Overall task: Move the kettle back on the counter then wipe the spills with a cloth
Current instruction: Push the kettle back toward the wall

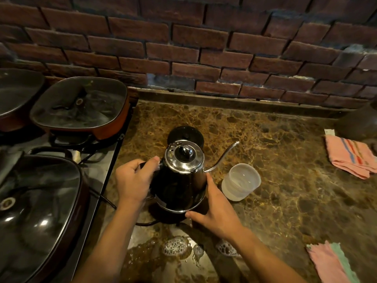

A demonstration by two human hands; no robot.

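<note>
Steel-and-black gooseneck kettle at centre frame, tilted, its base rim close over a dark round base plate with a cord, on the brown marble counter. Left hand wraps the black handle on the kettle's left side, fingers curled round it, thumb up near the lid. Right hand lies flat against the lower right body, fingers straight, thumb along the bottom rim. Spout points to upper right, over a translucent plastic cup just beside the kettle.

Foamy spill at lower centre, near the counter's front edge, between the two forearms. Bare counter runs behind and right of the kettle up to the brick wall.

Count: two cloths, one folded striped pink cloth at right edge, one pink-and-green cloth at lower right; three lidded pans on the stove at left, the nearest pan at lower left; one small black disc behind the kettle
</note>
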